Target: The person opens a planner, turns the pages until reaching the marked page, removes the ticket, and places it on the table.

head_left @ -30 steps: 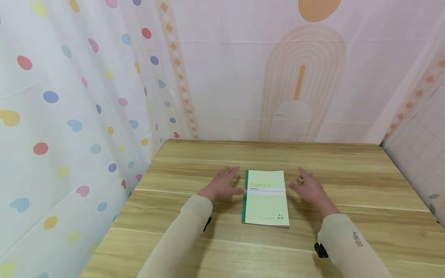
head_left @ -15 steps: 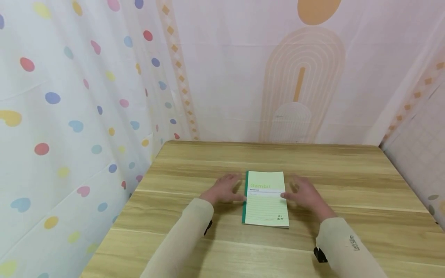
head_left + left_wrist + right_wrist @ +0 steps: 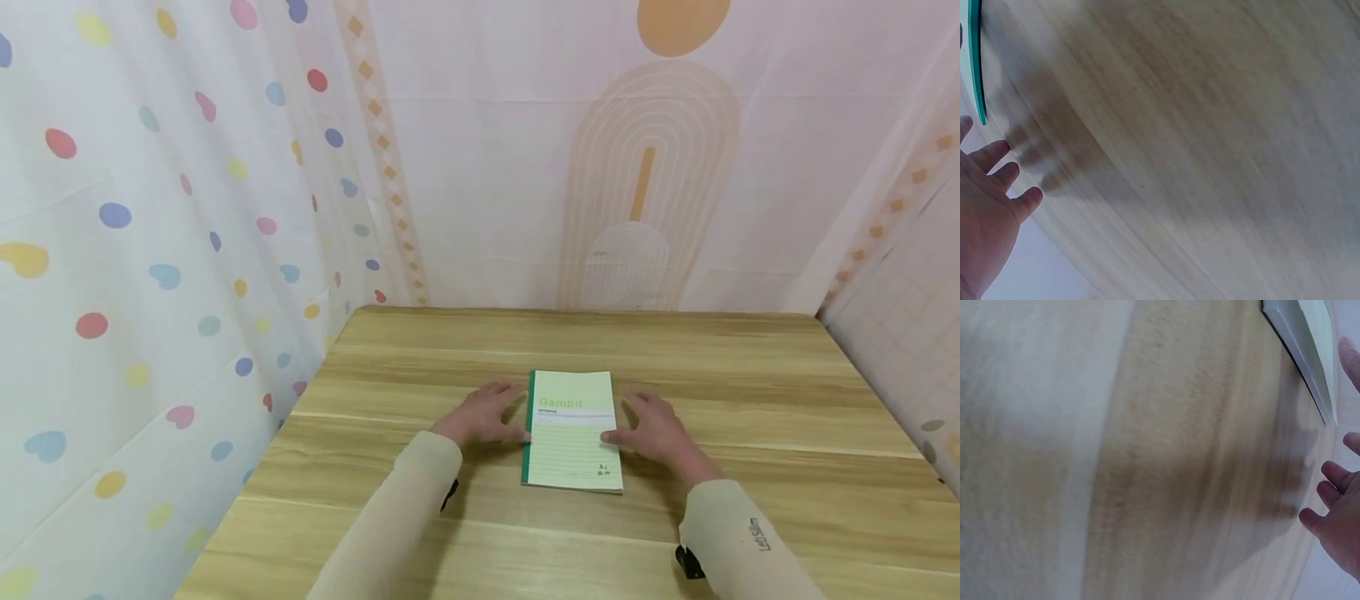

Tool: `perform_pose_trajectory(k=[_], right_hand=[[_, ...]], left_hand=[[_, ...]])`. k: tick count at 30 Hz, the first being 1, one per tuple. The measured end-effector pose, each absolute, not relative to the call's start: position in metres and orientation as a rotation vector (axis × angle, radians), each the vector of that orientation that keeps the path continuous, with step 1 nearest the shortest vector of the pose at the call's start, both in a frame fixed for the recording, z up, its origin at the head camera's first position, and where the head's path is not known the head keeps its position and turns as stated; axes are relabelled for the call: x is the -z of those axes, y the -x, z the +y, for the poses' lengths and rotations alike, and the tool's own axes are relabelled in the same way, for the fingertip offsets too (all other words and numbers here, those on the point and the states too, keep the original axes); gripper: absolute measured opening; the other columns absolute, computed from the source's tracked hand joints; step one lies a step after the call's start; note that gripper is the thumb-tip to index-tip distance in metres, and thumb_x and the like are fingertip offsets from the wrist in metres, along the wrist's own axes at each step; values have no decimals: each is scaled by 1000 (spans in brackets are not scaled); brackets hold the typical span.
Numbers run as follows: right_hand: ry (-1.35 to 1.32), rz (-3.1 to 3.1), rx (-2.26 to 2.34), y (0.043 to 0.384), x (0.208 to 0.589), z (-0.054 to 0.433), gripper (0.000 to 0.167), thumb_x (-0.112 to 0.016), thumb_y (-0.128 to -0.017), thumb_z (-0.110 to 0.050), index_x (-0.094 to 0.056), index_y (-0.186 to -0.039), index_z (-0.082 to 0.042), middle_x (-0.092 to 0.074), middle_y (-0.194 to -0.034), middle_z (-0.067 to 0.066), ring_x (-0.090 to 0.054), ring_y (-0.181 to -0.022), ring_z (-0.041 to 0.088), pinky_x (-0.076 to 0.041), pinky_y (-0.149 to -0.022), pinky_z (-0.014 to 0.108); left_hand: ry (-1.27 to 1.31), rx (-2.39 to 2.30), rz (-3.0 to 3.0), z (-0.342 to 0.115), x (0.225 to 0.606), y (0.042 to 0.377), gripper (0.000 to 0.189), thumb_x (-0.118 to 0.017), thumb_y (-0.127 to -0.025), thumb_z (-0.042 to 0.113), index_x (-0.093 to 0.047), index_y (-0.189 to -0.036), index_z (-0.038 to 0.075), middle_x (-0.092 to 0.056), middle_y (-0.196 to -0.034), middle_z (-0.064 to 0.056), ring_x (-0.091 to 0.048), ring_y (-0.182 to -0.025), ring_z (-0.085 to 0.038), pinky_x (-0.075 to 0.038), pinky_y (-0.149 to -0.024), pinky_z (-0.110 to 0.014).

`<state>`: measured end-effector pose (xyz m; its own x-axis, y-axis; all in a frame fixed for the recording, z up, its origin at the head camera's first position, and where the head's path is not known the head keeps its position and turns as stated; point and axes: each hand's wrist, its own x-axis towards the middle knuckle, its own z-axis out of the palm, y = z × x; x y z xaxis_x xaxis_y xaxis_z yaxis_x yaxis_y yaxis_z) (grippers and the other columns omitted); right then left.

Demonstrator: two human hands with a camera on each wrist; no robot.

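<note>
A pale cloth (image 3: 480, 183) fills the upper middle of the head view, its smooth folds printed with beige concentric arches and strings of orange diamonds. At the left side hangs a white cloth (image 3: 187, 350), softly rippled and scattered with coloured dots and hearts. Below both spreads a table (image 3: 420, 354) with a light brown wood-grain top, streaked lengthwise and rounded at its far corners.

From the bottom edge reach a left sleeve (image 3: 390, 508) and a right sleeve (image 3: 738, 533), both cream, the right one carrying dark lettering.

The notebook (image 3: 573, 454) lies flat and closed on the table, just right of and below the frame's centre. It is a thin upright rectangle with a pale green paper cover, a dark green spine strip down its left edge, "Gambit" in lighter green, a whitish band beneath, and fine ruled lines below.

The right hand (image 3: 660, 432) has its fingers loosely spread beside the right edge, thumb over the cover, gripping nothing. The left hand (image 3: 480, 417) is likewise spread, holding nothing, its thumb tip at the spine. Whether either thumb touches, I cannot tell.
</note>
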<state>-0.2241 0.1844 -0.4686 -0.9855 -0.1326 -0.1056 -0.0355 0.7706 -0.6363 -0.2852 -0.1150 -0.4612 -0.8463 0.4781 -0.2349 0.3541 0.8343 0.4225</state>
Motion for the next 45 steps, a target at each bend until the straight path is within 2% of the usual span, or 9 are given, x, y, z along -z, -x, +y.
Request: perform_pose_trajectory(k=[8,14,24,29,37,45], right_hand=[[152,2849,932,221,477,182,91,-75,-85,-50,-40,-146,8,-25,-150,40,-21,-138,57,-20,-109,68],[130,2831,939,221,481,179,94,-74,-84,-54,-38,-149,4,-19,-152,39,-15,-140,57,-11,-112,67],[145,2849,949,218,485,178,93,-72,-85,-55,-37,-150,3,-18,-152,40,-13,-141,56,-7,-112,67],[168,2880,944,219,485,177,89,-69,-88,-53,-38,-150,3,-19,-152,40,-12,-141,56,-7,-111,68],[242,2974,984,222,479,173,71,-62,-96,-43,-44,-145,6,-26,-151,39,-16,-140,56,-10,-111,69],[232,2936,1129,223,468,167,65,-58,-101,-35,-39,-148,6,-26,-153,35,-18,-141,54,-15,-111,67]], left_hand=[[-666,-500,2679,-116,465,284,88,-72,-86,54,-30,-158,24,-26,-161,-11,-18,-149,-32,-17,-117,-54],[-689,-433,2683,-116,465,284,84,-69,-88,56,-33,-157,25,-22,-162,-11,-14,-150,-30,-13,-119,-51],[-685,-373,2676,-116,466,283,81,-65,-89,59,-35,-156,27,-17,-164,-11,-10,-151,-31,-10,-119,-50],[-679,-362,2675,-115,465,282,81,-66,-88,60,-34,-156,28,-16,-164,-11,-9,-151,-30,-10,-119,-50],[-671,-357,2677,-116,463,282,81,-66,-88,60,-35,-156,28,-16,-164,-11,-9,-151,-31,-10,-119,-50],[-673,-362,2680,-117,465,284,81,-66,-88,60,-35,-156,29,-16,-164,-11,-10,-151,-31,-10,-119,-51]])
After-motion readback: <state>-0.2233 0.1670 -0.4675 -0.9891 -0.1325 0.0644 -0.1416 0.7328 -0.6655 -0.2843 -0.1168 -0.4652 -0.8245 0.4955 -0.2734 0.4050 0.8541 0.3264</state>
